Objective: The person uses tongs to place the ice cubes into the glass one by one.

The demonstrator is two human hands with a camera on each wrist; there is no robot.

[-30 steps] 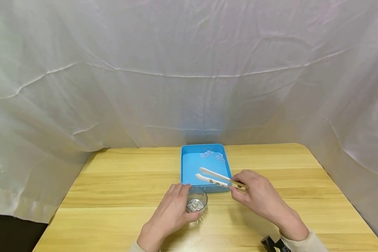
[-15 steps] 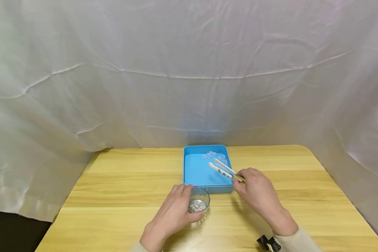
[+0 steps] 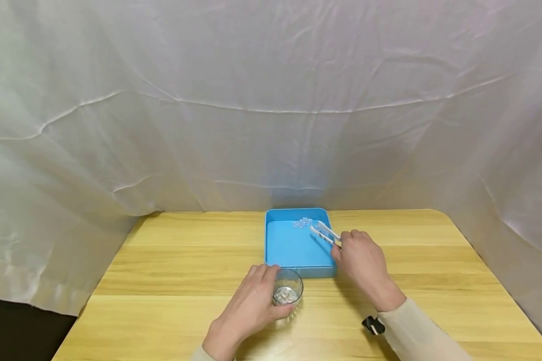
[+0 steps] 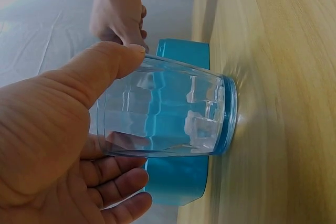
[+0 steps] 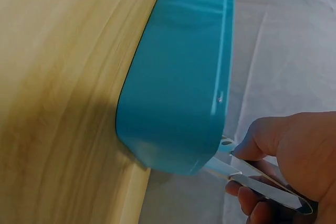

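My left hand [image 3: 248, 306] grips a clear drinking glass [image 4: 163, 106] that stands upright on the table, thumb on one side and fingers on the other. Several clear ice-like cubes [image 4: 202, 127] lie in its bottom. My right hand [image 3: 363, 260] holds a pair of tongs [image 5: 262, 184] between thumb and fingers. White tong tips reach over the right side of a blue tray [image 3: 289, 248], near clear pieces lying at its back right. More clear pieces [image 3: 301, 222] lie at the tray's back. Whether the tips touch a piece I cannot tell.
The wooden table [image 3: 180, 271] carries the tray just beyond the glass. A pale curtain [image 3: 271, 130] hangs behind the table and at both sides. A small black device [image 3: 373, 326] sits at my right wrist.
My right hand has moved forward with the tongs, whose tips went from the tray's front to the pieces at its back right. The left hand keeps holding the glass in place.
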